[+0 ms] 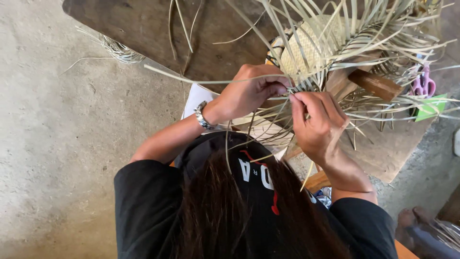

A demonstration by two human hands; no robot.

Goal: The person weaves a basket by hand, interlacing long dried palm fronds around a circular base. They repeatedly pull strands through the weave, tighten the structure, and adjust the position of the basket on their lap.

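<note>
weaving goes best with even tension: left hand point(251, 91) pinches a pale strip point(215, 80) against the edge of the half-woven mat point(311, 48) on the wooden board point(143, 24), while right hand point(318, 120) nips the next strand tight beside it. fingertips hide the crossing itself; pink scissors point(424, 84) show only partly behind loose fronds.

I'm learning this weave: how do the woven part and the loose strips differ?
The woven part is tight, flat and criss-crossed; the loose strips fan outward, separate and unplaited. The woven part looks paler, the loose strips greener-grey. Both are the same strip material, and the left hand and right hand pinch where they meet.
</note>
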